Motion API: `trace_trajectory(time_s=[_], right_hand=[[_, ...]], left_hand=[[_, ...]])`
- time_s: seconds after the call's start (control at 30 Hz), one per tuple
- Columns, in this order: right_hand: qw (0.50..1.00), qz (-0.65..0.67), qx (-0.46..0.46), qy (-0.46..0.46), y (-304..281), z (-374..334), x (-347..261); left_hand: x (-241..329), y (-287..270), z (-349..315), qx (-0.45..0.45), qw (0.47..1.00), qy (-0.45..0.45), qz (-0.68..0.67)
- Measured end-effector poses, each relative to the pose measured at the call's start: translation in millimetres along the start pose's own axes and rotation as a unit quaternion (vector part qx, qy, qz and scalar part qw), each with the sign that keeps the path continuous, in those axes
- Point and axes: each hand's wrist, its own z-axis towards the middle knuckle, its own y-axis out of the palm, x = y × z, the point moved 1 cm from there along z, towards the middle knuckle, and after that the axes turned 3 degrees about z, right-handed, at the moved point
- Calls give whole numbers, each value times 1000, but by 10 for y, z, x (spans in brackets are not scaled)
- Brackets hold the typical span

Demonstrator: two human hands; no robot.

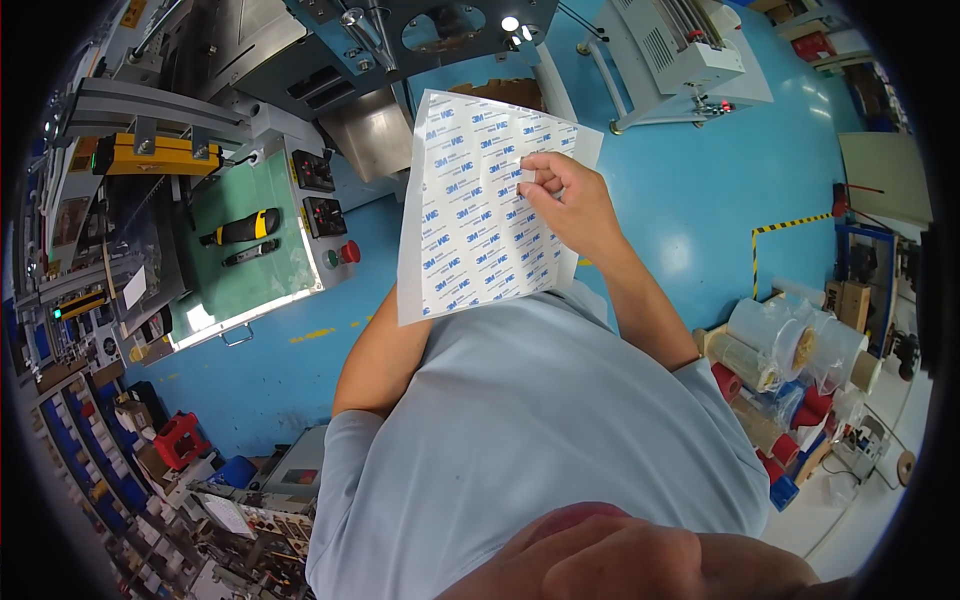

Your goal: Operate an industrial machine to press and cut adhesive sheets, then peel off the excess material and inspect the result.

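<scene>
A white adhesive-backed sheet (470, 225) with rows of blue print and a plain pale border is held up in front of my chest. My right hand (572, 205) lies over its right part, fingers curled and the thumb drawn toward the index finger. Something small and whitish seems to sit between those fingertips, too small to name. From the lower left my left forearm (385, 350) reaches up behind the sheet, which covers the left hand and its fingers.
On the left, a machine with a green work surface (275, 275) bears a yellow-and-black tool (247, 228), a dark knife-like tool (250, 252) and a red button (349, 252). A grey machine (670, 70) stands far right. Wrapped rolls (770, 340) lie at right, shelving (95, 440) at lower left.
</scene>
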Motion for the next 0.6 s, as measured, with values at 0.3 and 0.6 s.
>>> trace_trajectory(time_s=[0.3, 0.6], right_hand=[[998, 55, 11, 10, -25, -22, 19], [995, -87, 38, 12, -11, -41, -6]], left_hand=[[-37, -129, 101, -82, 991, -42, -96], [18, -194, 123, -30, 999, -20, -39]])
